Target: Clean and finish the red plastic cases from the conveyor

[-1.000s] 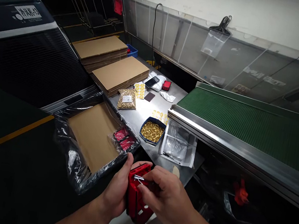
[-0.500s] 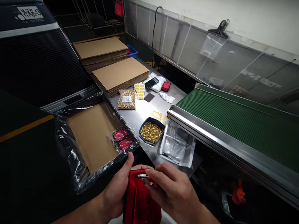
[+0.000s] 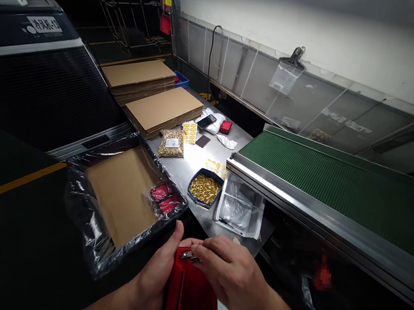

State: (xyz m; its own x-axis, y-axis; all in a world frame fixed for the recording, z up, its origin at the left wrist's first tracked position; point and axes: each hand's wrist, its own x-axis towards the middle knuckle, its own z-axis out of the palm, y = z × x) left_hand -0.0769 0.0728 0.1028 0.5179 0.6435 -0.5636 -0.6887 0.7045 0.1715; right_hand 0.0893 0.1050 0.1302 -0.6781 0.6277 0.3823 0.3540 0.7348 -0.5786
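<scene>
— Red plastic housing?
— Upright at bottom edge, lower end cut off. Gripped along its side by left hand.
— Right hand?
— Fingers pinched at top rim on small metal piece, mostly hidden.
— Beyond?
— Blue tray of brass bits on table.

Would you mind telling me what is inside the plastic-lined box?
The plastic-lined box holds a brown cardboard sheet and two bagged red parts in one corner. Whatever lies under the cardboard is hidden.
</scene>
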